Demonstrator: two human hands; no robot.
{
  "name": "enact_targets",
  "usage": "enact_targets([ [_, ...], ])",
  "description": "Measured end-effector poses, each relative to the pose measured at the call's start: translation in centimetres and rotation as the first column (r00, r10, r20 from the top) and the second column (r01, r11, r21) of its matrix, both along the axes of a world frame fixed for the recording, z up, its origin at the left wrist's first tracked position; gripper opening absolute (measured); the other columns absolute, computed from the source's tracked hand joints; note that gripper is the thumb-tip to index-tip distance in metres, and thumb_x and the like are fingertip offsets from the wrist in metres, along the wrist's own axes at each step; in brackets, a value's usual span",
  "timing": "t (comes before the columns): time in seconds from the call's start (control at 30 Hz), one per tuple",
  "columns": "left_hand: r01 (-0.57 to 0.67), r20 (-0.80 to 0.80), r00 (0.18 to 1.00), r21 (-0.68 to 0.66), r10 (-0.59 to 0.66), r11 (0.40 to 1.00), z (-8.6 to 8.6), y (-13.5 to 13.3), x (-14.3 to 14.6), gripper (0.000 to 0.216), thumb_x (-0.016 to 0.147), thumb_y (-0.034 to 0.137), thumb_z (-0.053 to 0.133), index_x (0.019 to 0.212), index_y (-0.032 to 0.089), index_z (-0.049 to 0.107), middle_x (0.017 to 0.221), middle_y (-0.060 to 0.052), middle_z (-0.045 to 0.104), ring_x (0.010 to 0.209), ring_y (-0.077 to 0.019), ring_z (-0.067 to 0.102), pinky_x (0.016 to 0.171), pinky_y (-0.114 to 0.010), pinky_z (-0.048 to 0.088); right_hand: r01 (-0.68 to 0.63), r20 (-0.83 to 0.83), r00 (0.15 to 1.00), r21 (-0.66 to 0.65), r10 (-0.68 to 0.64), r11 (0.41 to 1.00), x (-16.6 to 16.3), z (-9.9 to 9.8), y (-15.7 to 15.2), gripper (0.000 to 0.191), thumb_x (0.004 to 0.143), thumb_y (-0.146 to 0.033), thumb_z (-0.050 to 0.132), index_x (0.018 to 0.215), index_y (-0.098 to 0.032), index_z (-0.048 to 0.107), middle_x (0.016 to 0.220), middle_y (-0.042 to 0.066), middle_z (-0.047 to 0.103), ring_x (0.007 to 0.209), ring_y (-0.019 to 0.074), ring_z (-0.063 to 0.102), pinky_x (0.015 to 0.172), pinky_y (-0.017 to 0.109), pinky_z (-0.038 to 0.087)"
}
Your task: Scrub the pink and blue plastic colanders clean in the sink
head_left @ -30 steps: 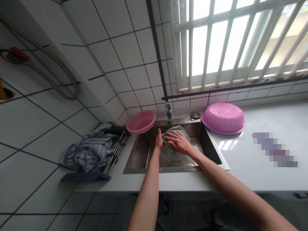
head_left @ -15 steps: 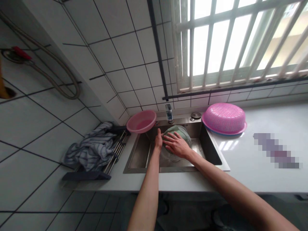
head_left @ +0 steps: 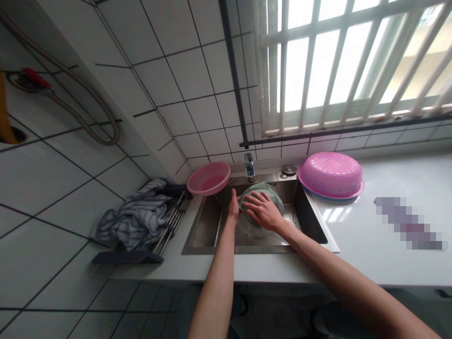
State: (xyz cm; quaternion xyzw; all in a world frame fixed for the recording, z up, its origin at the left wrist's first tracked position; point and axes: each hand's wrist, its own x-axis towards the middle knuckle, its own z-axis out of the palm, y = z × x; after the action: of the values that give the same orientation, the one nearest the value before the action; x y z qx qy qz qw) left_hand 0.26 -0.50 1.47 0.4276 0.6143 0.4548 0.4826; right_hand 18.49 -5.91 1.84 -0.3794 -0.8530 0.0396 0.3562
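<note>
A clear round bowl point(head_left: 253, 230) is held tilted over the steel sink point(head_left: 243, 249). My left hand point(head_left: 233, 207) is closed on its left edge, thumb up, with the other fingers mostly hidden. A pale green cloth point(head_left: 271, 190) lies against the bowl. My right hand point(head_left: 264, 211) rests on the cloth with its fingers stretched and spread. Behind the bowl stands the metal faucet point(head_left: 249, 165); I cannot make out any running water.
A pink basin point(head_left: 208, 179) rests at the sink's back left corner. On the right counter point(head_left: 356, 245) sits an upturned pink basket point(head_left: 332, 174). A rack point(head_left: 173, 219) bearing a striped cloth point(head_left: 137, 221) stands at left. A barred window point(head_left: 328, 70) is above.
My right hand and the green cloth have shifted slightly across the bowl, and more of the bowl's lower edge shows. My left hand keeps its grip. The whole view has moved a little.
</note>
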Motion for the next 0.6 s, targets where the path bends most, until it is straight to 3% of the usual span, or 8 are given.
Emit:
enact_targets([
  [0.07, -0.011, 0.003, 1.0, 0.012, 0.011, 1.0, -0.1, 0.0, 0.1, 0.096, 0.084, 0.095, 0.033, 0.098, 0.013, 0.08, 0.083, -0.013, 0.078, 0.086, -0.0263, 0.072, 0.068, -0.03, 0.05, -0.056, 0.042, 0.998, 0.012, 0.056, 0.998, -0.5, 0.4, -0.5, 0.038, 0.106, -0.038, 0.055, 0.142, -0.034, 0.066, 0.151, 0.005, 0.062, 0.148, 0.0329, 0.047, 0.126, 0.063, 0.025],
  [0.13, -0.006, 0.027, 1.0, -0.001, 0.006, 1.0, -0.2, -0.1, 0.1, 0.097, 0.083, 0.096, 0.033, 0.097, 0.013, 0.08, 0.079, -0.013, 0.077, 0.082, -0.0253, 0.072, 0.065, -0.029, 0.048, -0.058, 0.029, 0.998, 0.001, 0.058, 0.998, 0.0, 0.3, -0.1, 0.037, 0.107, -0.038, 0.055, 0.141, -0.035, 0.067, 0.151, 0.004, 0.062, 0.147, 0.031, 0.048, 0.126, 0.06, 0.028],
  [0.27, -0.035, 0.117, 0.992, -0.068, 0.043, 0.997, -0.3, -0.1, -0.2, 0.097, 0.078, 0.1, 0.035, 0.089, 0.013, 0.077, 0.061, -0.008, 0.066, 0.06, -0.02, 0.063, 0.052, -0.027, 0.039, 0.106, -0.112, 0.987, -0.093, -0.116, 0.99, 2.5, -0.6, 2.2, 0.041, 0.109, -0.039, 0.047, 0.145, -0.032, 0.065, 0.153, 0.004, 0.06, 0.145, 0.0267, 0.051, 0.124, 0.05, 0.038],
  [0.4, -0.081, 0.193, 0.976, -0.124, 0.104, 0.989, -0.5, 0.0, -0.3, 0.089, 0.078, 0.097, 0.045, 0.093, 0.015, 0.076, 0.063, -0.007, 0.067, 0.061, -0.0206, 0.065, 0.052, -0.027, 0.041, 0.207, -0.173, 0.957, -0.15, -0.232, 0.967, 3.2, -0.9, 2.8, 0.042, 0.11, -0.038, 0.042, 0.143, -0.028, 0.066, 0.15, 0.006, 0.063, 0.141, 0.0265, 0.054, 0.121, 0.05, 0.041],
  [0.5, -0.04, 0.254, 0.964, -0.141, 0.075, 0.989, -0.5, -0.1, 0.0, 0.086, 0.082, 0.093, 0.048, 0.103, 0.014, 0.076, 0.073, -0.009, 0.073, 0.071, -0.0223, 0.07, 0.058, -0.027, 0.046, 0.157, -0.085, 0.983, -0.054, -0.161, 0.986, 1.5, -0.1, 1.2, 0.038, 0.109, -0.036, 0.047, 0.14, -0.033, 0.068, 0.15, 0.004, 0.063, 0.146, 0.0298, 0.048, 0.125, 0.059, 0.03],
  [0.6, 0.028, 0.315, 0.949, -0.121, 0.012, 0.992, -0.4, -0.2, 0.5, 0.084, 0.085, 0.088, 0.051, 0.113, 0.013, 0.075, 0.086, -0.012, 0.078, 0.084, -0.0247, 0.073, 0.067, -0.028, 0.052, -0.01, 0.059, 0.998, 0.015, 0.009, 1.0, -0.6, 0.6, -0.6, 0.03, 0.107, -0.035, 0.054, 0.129, -0.034, 0.075, 0.143, 0.003, 0.068, 0.145, 0.0304, 0.049, 0.127, 0.063, 0.023],
])
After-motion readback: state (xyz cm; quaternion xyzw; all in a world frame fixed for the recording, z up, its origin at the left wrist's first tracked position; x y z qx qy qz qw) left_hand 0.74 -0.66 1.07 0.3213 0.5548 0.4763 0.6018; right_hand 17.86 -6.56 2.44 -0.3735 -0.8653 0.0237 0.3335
